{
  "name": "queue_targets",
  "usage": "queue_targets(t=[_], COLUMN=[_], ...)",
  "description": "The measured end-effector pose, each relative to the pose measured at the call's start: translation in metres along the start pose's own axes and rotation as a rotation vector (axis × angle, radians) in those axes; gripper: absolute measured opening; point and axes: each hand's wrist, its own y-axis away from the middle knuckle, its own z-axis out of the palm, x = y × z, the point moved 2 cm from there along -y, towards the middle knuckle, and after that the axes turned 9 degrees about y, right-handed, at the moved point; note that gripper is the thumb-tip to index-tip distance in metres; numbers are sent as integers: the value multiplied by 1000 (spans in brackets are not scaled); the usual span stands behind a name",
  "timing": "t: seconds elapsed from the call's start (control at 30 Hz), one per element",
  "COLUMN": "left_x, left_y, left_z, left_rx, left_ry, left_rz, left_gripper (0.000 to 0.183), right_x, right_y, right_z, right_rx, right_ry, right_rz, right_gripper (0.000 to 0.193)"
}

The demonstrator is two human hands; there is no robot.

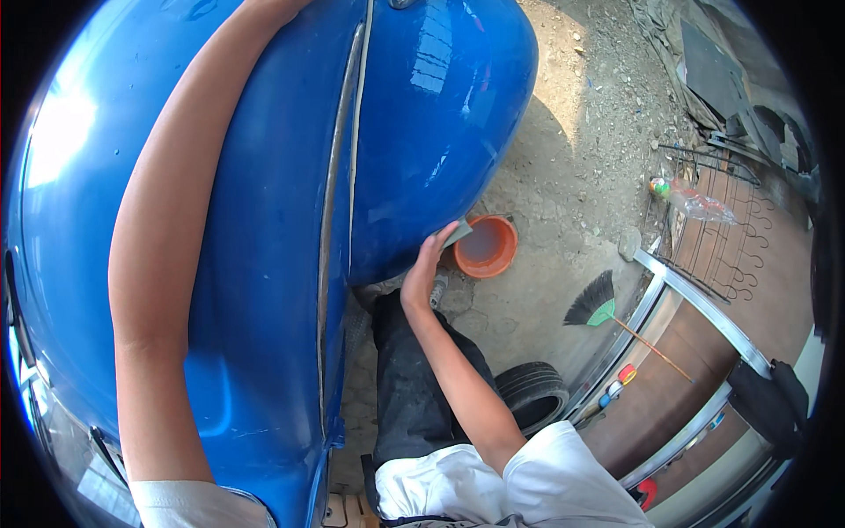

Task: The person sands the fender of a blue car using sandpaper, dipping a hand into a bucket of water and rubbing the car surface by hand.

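Ground of bare soil and concrete (550,233) extended to the right of the right hand (424,268). Blue vehicle body (264,220) occupied the area left of that hand; its rounded blue fender (431,114) stood directly beyond the fingers. Brown panel (660,387) with a silver frame (704,310) lay well to the right. Dark tyre (532,387) was positioned nearer the wearer, right of the same hand. Broom (601,311) with a green head lay farther right. Orange bucket (508,255), containing cloudy liquid, stood just right of the fingertips. Left hand (280,7) was located beyond and left of the right hand, over the vehicle body; the upper picture edge cut it off, so its finger state could not be determined. Right hand was closed on a grey-green sheet (458,232), fingers extended, with the sheet projecting past the fingertips beside the fender's lower edge.
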Motion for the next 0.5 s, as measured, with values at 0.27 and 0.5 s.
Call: queue_targets(t=[0.27,0.5], left_x=[2,-7], left_y=[-1,-4], left_z=[1,6], left_rx=[-23,-2], left_ry=[23,19], left_rz=[-15,0], left_gripper=[27,27], right_x=[-9,-57], right_y=[23,-23], right_z=[2,-1], right_rx=[-101,95], right_ry=[392,423], right_rz=[-117,-382], right_gripper=[69,72])
